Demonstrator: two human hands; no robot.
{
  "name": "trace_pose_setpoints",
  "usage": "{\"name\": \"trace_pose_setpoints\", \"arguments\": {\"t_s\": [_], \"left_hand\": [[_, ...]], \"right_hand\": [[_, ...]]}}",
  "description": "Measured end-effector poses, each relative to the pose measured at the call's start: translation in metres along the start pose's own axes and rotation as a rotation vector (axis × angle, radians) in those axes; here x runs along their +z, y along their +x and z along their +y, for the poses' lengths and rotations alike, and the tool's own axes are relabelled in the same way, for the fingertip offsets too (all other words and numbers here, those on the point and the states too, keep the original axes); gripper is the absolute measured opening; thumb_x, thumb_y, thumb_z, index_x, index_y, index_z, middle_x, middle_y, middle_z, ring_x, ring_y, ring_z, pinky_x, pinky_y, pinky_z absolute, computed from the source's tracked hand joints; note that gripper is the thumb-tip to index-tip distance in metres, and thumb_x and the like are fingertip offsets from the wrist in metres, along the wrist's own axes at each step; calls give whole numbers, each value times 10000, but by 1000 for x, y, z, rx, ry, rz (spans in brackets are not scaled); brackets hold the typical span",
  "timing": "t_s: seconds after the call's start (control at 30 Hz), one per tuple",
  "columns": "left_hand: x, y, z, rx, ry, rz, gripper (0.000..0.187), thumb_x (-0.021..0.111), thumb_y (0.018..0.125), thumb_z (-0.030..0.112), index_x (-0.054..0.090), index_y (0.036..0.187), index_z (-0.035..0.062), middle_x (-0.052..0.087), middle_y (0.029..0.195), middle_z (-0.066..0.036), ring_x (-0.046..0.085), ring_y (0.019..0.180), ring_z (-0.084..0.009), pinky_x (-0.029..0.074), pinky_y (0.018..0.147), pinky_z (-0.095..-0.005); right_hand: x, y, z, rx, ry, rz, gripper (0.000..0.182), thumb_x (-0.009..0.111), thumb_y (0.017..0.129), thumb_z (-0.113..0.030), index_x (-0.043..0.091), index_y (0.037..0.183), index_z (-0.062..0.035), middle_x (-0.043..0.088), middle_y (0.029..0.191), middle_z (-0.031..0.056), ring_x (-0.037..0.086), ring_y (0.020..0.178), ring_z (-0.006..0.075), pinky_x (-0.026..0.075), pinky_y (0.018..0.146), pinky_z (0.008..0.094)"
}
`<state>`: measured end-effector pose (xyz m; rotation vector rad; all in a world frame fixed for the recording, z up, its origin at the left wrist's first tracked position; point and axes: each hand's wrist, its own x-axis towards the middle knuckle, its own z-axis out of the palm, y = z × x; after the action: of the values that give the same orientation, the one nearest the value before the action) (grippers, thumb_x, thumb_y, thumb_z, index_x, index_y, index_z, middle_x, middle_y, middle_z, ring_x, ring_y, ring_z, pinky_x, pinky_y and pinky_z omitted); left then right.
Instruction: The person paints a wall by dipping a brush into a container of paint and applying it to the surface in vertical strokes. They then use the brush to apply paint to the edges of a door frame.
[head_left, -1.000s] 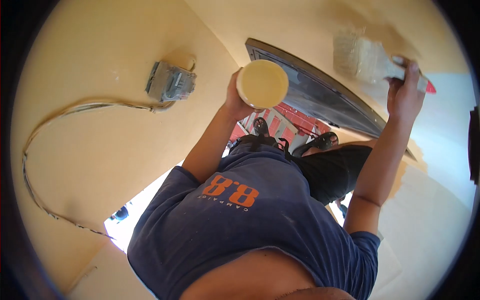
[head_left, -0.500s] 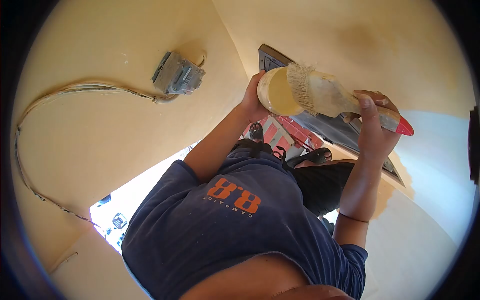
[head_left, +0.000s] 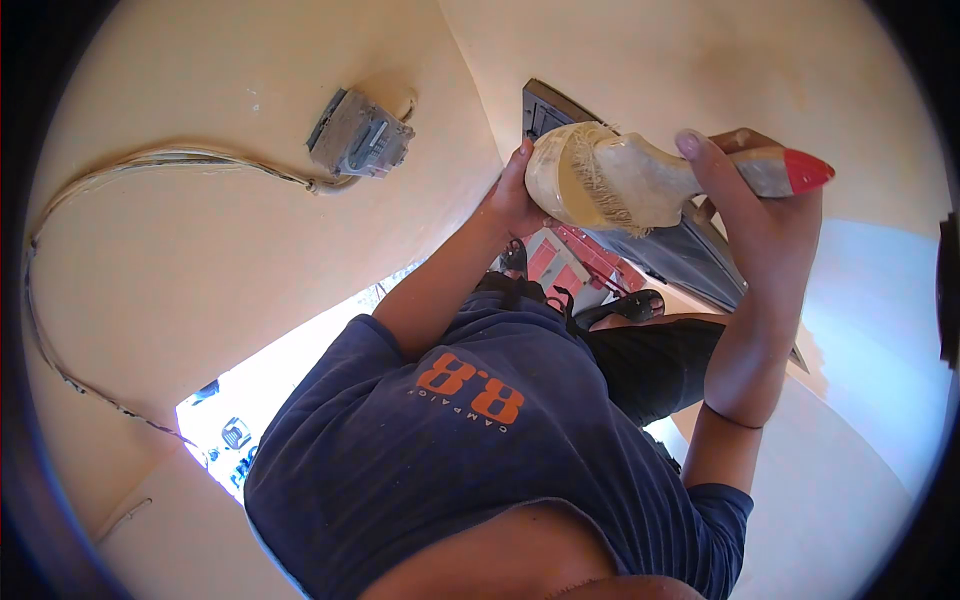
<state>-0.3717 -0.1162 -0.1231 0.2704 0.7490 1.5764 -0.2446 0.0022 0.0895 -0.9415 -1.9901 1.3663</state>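
My left hand (head_left: 513, 200) is closed around the side of a small round paint tub (head_left: 543, 180) with cream paint in it. In my right hand (head_left: 770, 225) is a wide paintbrush (head_left: 645, 185), gripped by its red-tipped handle (head_left: 805, 172). The brush's shaggy, paint-coated bristles (head_left: 597, 180) lie across the tub's mouth, against its rim. How far the bristles reach inside is hidden. Both hands are held out in front of my dark blue shirt (head_left: 480, 460).
A grey electrical box (head_left: 360, 135) with a loose cable (head_left: 180, 155) hangs on the left wall. A dark framed panel (head_left: 560, 105) stands behind the tub. A pale patch (head_left: 870, 290) marks the right wall. Sandalled feet (head_left: 635, 305) and red flooring (head_left: 565, 260) show below.
My right hand has moved up and outward, and the brush handle has swung up. The bristles now sit lower across the tub, which has turned slightly with my left hand.
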Motion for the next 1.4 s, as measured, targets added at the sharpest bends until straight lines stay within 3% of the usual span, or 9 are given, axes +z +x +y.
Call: {"name": "trace_pose_setpoints", "arguments": {"t_s": [0.43, 0.53, 0.63, 0.7, 0.93, 1.0, 1.13, 1.2, 1.4], "left_hand": [[-29, -5, -18, 75, -246, -33, 826, 339, 792, 730, 272, 1402, 177, 368, 1397, -89, 379, 1270, -318, 348, 997, -524], [-55, 2, -28, 68, -739, -537, 821, 325, 795, 730, 271, 1402, 179, 360, 1403, -85, 363, 1281, -314, 335, 1014, -510], [-50, -6, -22, 111, -644, -498, 787, 288, 818, 713, 274, 1401, 185, 353, 1407, -85, 351, 1289, -310, 330, 1022, -502], [-23, -18, -6, 101, -170, -3, 789, 259, 818, 721, 276, 1400, 189, 355, 1406, -84, 352, 1289, -303, 335, 1022, -495], [-47, -6, -17, 72, -570, -406, 843, 251, 779, 773, 293, 1392, 195, 388, 1381, -89, 401, 1258, -291, 389, 975, -475], [-28, -9, -10, 82, -210, -17, 830, 234, 786, 770, 305, 1385, 199, 416, 1359, -85, 435, 1232, -278, 448, 893, -433], [-50, -1, -19, 75, -369, -328, 826, 236, 785, 771, 315, 1380, 203, 436, 1342, -81, 454, 1215, -276, 472, 828, -401], [-24, -9, -9, 75, -151, 33, 831, 258, 779, 771, 308, 1385, 203, 417, 1355, -90, 438, 1225, -295, 453, 880, -435], [-19, -13, -7, 111, -176, -18, 853, 291, 764, 775, 295, 1394, 198, 377, 1382, -98, 401, 1249, -316, 387, 973, -486]], "right_hand": [[33, -8, -15, -25, -306, -5, 383, 763, 701, -337, 674, 771, 29, 632, 612, 64, 580, 545, 104, 445, 528, 243], [37, -9, -16, -54, -299, -16, 378, 763, 703, -333, 674, 771, 28, 630, 607, 59, 575, 542, 106, 444, 533, 248], [39, -8, -16, -36, -308, -34, 368, 764, 705, -324, 672, 762, 28, 628, 606, 55, 566, 534, 103, 439, 527, 247], [40, -7, -15, -1, -310, -57, 361, 765, 707, -319, 670, 754, 27, 627, 607, 54, 561, 530, 99, 437, 524, 246], [37, -6, -4, -72, -209, 22, 343, 772, 704, -302, 669, 767, 19, 623, 611, 39, 556, 519, 91, 427, 491, 227], [38, -6, -4, -87, -209, 34, 343, 773, 703, -300, 669, 774, 19, 625, 618, 39, 557, 521, 93, 429, 489, 227], [41, -10, -3, -50, -242, 38, 334, 771, 705, -290, 668, 771, 21, 629, 623, 42, 562, 533, 92, 439, 506, 235], [45, -10, -1, -88, -246, 42, 330, 770, 706, -287, 669, 770, 21, 629, 622, 42, 564, 537, 92, 443, 511, 237], [52, -12, 10, -141, -335, -31, 291, 755, 719, -249, 663, 738, 26, 637, 621, 50, 575, 547, 95, 453, 533, 235]]}}
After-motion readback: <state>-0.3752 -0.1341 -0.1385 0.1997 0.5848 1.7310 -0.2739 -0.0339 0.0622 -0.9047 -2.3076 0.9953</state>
